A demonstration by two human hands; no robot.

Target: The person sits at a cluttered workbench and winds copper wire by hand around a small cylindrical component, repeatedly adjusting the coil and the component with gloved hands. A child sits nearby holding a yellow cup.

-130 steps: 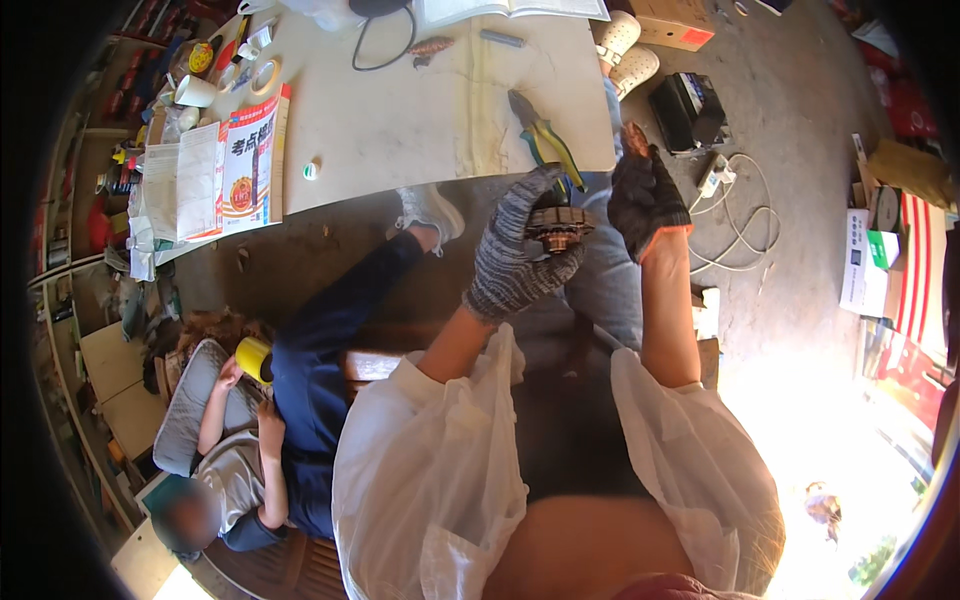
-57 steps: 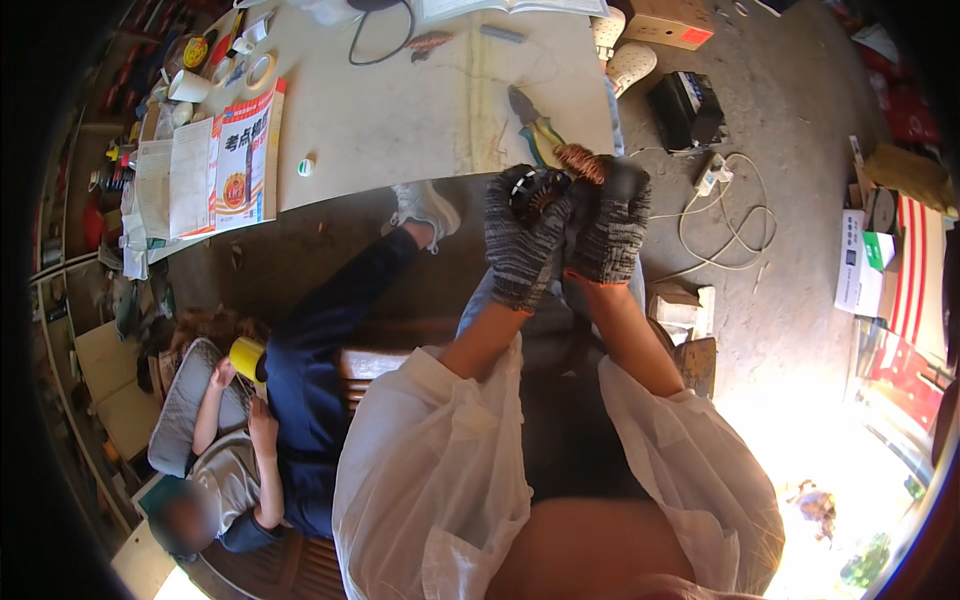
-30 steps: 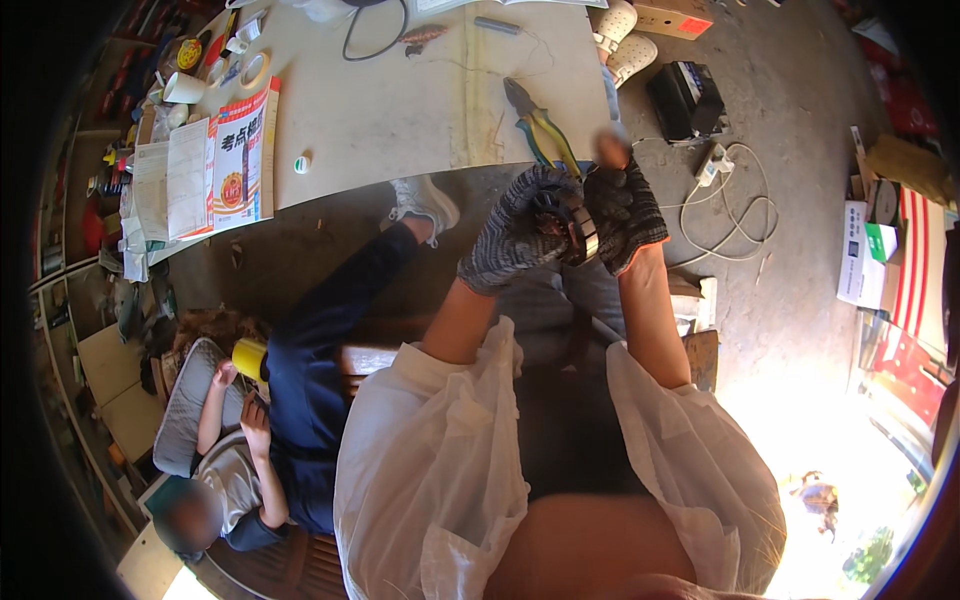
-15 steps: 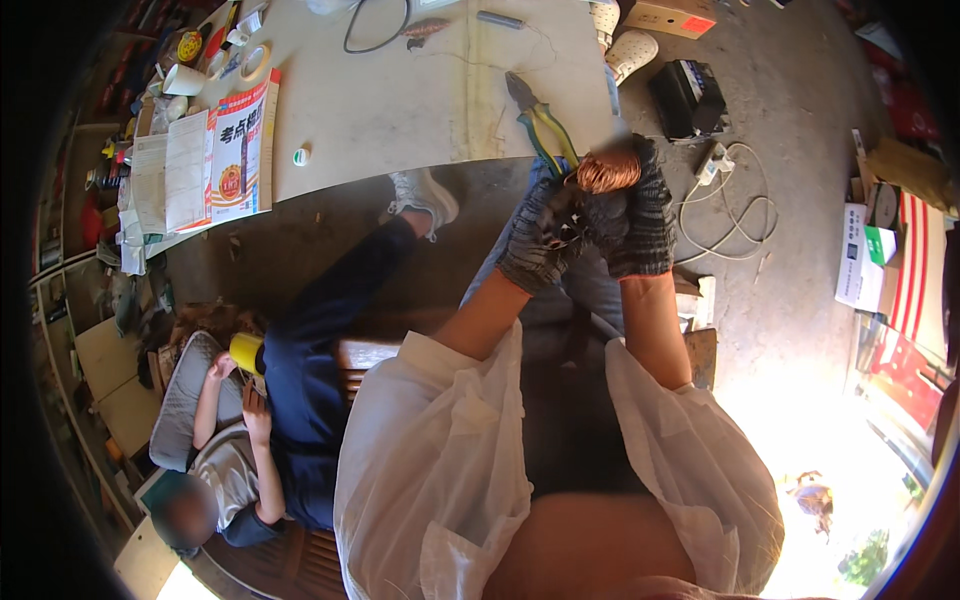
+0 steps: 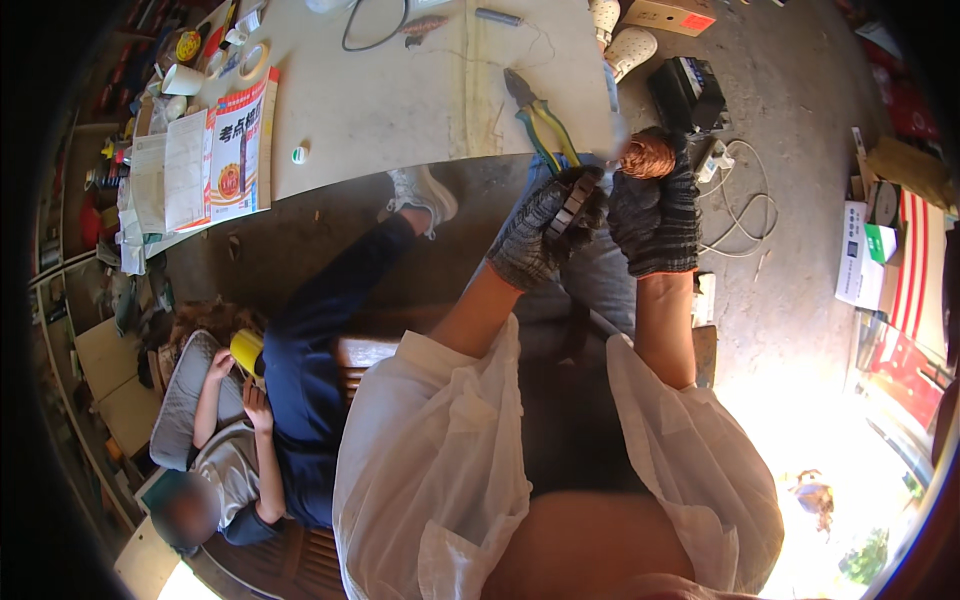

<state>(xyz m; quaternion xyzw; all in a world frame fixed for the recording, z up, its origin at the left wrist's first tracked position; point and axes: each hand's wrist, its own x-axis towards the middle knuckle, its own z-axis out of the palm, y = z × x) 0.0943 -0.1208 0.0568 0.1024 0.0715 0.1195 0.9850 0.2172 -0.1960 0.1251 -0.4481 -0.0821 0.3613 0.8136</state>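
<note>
My left hand (image 5: 535, 235), in a dark knitted glove, is closed around a curved, notched metal piece (image 5: 574, 207); its far side is hidden by the fingers. My right hand (image 5: 655, 225), gloved alike, grips a coil of copper wire (image 5: 648, 156) that sticks out beyond the fingers. A gap separates the two hands. Just past the left hand, pliers (image 5: 540, 118) with green and yellow handles lie at the table's near edge, jaws pointing away from me.
On the pale table (image 5: 400, 110) are a booklet (image 5: 240, 150), tape rolls (image 5: 255, 62), a small white cap (image 5: 299, 155) and a black cable loop (image 5: 350, 30). A black battery-like box (image 5: 688, 95) and a power strip (image 5: 715, 160) with its cord stand on the floor. A person (image 5: 235, 460) sits at my left.
My hands have drawn apart. The right one has moved rightward with the copper coil, while the left one now shows the notched metal piece. The pliers stay put.
</note>
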